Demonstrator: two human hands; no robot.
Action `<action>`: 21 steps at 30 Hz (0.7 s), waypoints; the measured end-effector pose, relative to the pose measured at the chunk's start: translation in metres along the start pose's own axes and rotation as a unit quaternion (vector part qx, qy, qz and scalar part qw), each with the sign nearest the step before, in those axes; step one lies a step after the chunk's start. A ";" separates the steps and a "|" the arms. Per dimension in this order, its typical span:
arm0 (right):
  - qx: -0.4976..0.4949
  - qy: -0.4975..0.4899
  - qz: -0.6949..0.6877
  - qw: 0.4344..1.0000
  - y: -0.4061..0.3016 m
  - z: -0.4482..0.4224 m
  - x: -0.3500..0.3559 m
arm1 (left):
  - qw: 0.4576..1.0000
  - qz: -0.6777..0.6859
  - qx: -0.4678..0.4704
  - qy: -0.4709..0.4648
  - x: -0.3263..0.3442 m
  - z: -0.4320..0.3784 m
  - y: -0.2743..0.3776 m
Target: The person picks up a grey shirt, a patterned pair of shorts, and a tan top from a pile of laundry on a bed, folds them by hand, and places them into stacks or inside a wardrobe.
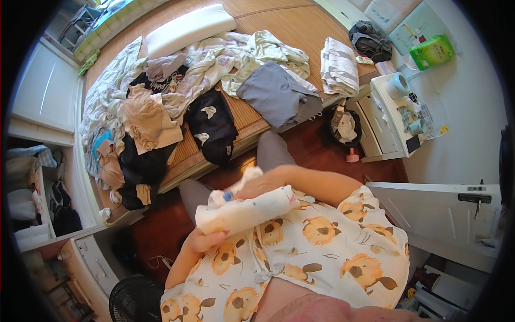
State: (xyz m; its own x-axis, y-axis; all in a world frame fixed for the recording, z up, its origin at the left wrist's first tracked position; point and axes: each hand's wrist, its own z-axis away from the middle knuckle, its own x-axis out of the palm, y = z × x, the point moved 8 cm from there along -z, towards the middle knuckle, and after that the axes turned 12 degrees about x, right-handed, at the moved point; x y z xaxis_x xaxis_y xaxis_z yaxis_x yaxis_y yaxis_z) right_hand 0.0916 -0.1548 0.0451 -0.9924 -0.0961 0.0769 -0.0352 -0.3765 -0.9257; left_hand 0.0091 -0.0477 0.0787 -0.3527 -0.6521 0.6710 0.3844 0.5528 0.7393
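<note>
A white cloth (249,211) with small coloured marks, rolled or folded into a long bundle, lies across my front. My left hand (207,241) grips its lower left end, with the fingers around it. Behind the bundle, my right hand (257,186) is blurred; it is against a loose white part of the cloth that bears a blue mark, and its fingers are mostly hidden. Before me on a bamboo-mat bed (249,120) lie a folded grey garment (269,94), black clothing with white animal-head prints (211,124) and a heap of beige garments (143,116).
A white foam pillow (191,30) and a folded striped cloth (340,66) are on the bed. To the right stand a lined waste bin (345,126), a white drawer cabinet (380,116) and a door (434,205). A black fan (134,300) is at lower left, below open shelves (46,201).
</note>
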 end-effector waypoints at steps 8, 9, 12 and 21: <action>-0.025 0.068 -0.269 0.961 0.067 -0.020 -0.002 | 0.957 0.131 0.067 0.250 -0.024 -0.025 0.019; -0.044 0.079 -0.271 0.958 0.067 -0.016 -0.005 | 0.952 0.153 0.074 0.255 -0.029 -0.029 0.017; -0.167 -0.096 -0.695 0.693 0.056 -0.011 -0.010 | 0.938 0.233 0.089 0.240 -0.036 -0.044 0.019; 0.008 0.282 -0.405 0.870 0.057 -0.018 -0.018 | 0.920 0.253 0.099 0.283 -0.081 -0.049 -0.001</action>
State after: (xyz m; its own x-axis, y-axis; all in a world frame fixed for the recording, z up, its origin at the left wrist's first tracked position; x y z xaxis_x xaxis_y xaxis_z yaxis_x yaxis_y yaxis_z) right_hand 0.1056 -0.1583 -0.0154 -0.5436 0.6713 0.5038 -0.7523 -0.1236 -0.6471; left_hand 0.0789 -0.0207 0.0207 0.3505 -0.4206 0.8368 0.1942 0.9067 0.3744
